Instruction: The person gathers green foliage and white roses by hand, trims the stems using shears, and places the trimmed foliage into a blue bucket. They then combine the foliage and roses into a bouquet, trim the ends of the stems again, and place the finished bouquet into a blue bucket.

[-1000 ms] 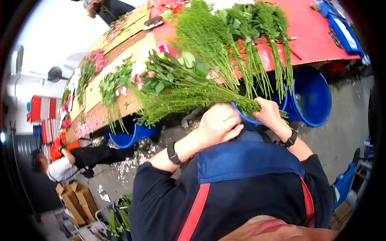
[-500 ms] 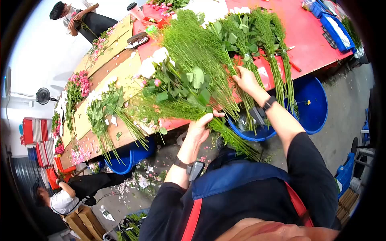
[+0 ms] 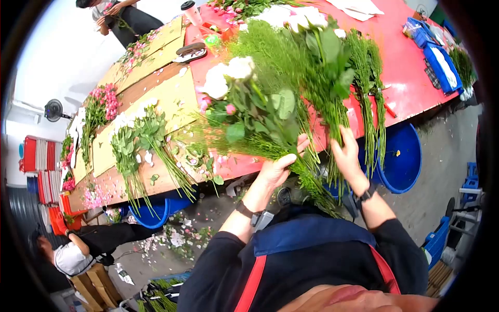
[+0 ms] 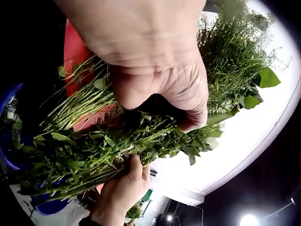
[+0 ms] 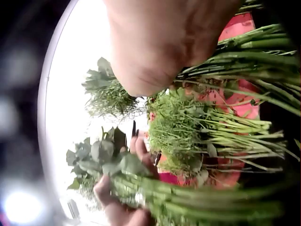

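Observation:
My left hand [image 3: 274,172] cradles a bunch of feathery greenery and broad-leaved white flowers [image 3: 260,112], thumb and fingers curled round its stems. The bunch lies slantwise, its blooms over the table and its stem ends toward my apron. Beside it, my right hand [image 3: 348,157] grips the stems of another leafy bunch with white flowers [image 3: 328,62]. In the left wrist view the right hand [image 4: 120,193] has its thumb on the stems. The right wrist view shows the left hand [image 5: 120,197] cupped round its bunch, the stems blurred.
More tied green bunches [image 3: 366,78] lie on the red table [image 3: 410,78], with red-handled cutters [image 3: 389,109] nearby. Blue buckets [image 3: 400,161] stand below the edge. White flowers [image 3: 138,127] lie on cardboard to the left. Two other people [image 3: 138,26] are at the far side and lower left.
My right hand let go of the left bunch's stem ends, reached to the table and took hold of the leafy bunch, now shifted nearer. The left hand keeps its bunch, which has turned slightly.

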Available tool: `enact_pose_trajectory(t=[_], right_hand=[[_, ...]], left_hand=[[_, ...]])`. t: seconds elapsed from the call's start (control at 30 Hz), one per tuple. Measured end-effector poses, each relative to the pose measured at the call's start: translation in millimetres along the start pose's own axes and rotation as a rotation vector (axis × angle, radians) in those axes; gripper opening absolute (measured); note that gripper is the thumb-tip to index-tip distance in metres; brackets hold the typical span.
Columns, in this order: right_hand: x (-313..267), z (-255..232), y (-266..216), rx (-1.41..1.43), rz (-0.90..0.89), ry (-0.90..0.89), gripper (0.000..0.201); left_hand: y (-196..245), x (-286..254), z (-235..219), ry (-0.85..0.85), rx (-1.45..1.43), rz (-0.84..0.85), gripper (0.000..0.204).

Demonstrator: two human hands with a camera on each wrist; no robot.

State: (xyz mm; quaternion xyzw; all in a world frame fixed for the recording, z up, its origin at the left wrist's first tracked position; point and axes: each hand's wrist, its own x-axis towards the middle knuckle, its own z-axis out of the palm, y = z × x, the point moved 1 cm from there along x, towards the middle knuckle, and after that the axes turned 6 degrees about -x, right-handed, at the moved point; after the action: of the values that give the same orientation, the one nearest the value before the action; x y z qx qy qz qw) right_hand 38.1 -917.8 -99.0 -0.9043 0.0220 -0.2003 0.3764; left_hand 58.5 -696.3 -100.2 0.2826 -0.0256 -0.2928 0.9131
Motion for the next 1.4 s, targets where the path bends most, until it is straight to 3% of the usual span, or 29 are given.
enact_pose_trajectory(t=[0.03, 0.07, 0.13, 0.17, 0.2, 0.3, 0.5, 0.6, 0.67, 0.7, 0.73, 0.8, 0.87, 0.9, 1.0, 1.07, 1.13, 1.2, 1.27, 1.33, 1.4], right_hand=[[-14, -5, -14, 0.005, -0.042, -0.008, 0.039], [-26, -9, -24, 0.013, -0.091, -0.042, 0.042], [-50, -7, -31, 0.051, -0.104, -0.241, 0.045], [-59, -4, -35, 0.081, -0.14, -0.257, 0.048], [-66, -1, -37, 0.111, -0.175, -0.271, 0.05], [-73, -3, -33, 0.147, -0.141, -0.402, 0.055], [-77, 4, -32, 0.189, -0.183, -0.475, 0.057], [-49, -5, -31, 0.251, -0.238, -0.744, 0.043], [-14, 6, 10, 0.113, -0.011, -0.631, 0.027], [18, 9, 27, -0.117, 0.055, -0.445, 0.021], [48, 15, 55, -0.219, 0.105, -0.286, 0.038], [83, 21, 72, -0.72, 0.277, -0.184, 0.053], [88, 42, 91, -0.779, 0.437, -0.263, 0.066], [85, 48, 101, -0.815, 0.35, -0.25, 0.064], [94, 41, 94, -0.611, 0.603, -0.255, 0.06], [89, 34, 105, -0.373, 0.414, 0.018, 0.05], [83, 12, 100, -0.266, 0.342, 0.042, 0.049], [65, -11, 83, -0.303, 0.115, 0.111, 0.048], [42, -25, 69, -0.179, 0.101, 0.104, 0.047], [14, -37, 41, 0.061, 0.079, 0.11, 0.045], [-17, -44, -6, 0.296, 0.189, 0.062, 0.046]], left_hand=[[-2, 0, 6, 0.008, -0.019, 0.004, 0.075], [-10, 4, 6, -0.021, -0.065, 0.052, 0.07], [-24, 2, -6, 0.017, -0.064, 0.013, 0.061], [-24, 1, -3, 0.012, -0.12, -0.014, 0.053], [-22, -3, 0, -0.047, -0.102, -0.011, 0.054], [-24, -14, -10, -0.032, -0.145, -0.026, 0.056], [-29, -19, -21, -0.022, -0.155, -0.053, 0.069], [-21, -28, -29, 0.017, -0.236, -0.171, 0.07], [-19, -33, -32, 0.031, -0.252, -0.116, 0.062], [-19, -36, -34, 0.036, -0.268, -0.107, 0.061], [-18, -38, -36, 0.041, -0.283, -0.091, 0.061], [-15, -42, -36, 0.103, -0.29, -0.099, 0.061], [-10, -45, -38, 0.145, -0.286, -0.105, 0.061], [-8, -46, -41, 0.157, -0.281, -0.112, 0.06], [-3, -49, -47, 0.179, -0.281, -0.083, 0.056], [-4, -51, -51, 0.201, -0.271, -0.034, 0.055], [-4, -54, -52, 0.236, -0.244, -0.025, 0.05], [-8, -52, -61, 0.282, -0.199, -0.033, 0.048], [-7, -42, -62, 0.176, -0.086, 0.007, 0.047], [-11, -34, -60, 0.212, -0.036, 0.038, 0.046], [-9, -27, -47, 0.123, -0.06, 0.062, 0.045]])
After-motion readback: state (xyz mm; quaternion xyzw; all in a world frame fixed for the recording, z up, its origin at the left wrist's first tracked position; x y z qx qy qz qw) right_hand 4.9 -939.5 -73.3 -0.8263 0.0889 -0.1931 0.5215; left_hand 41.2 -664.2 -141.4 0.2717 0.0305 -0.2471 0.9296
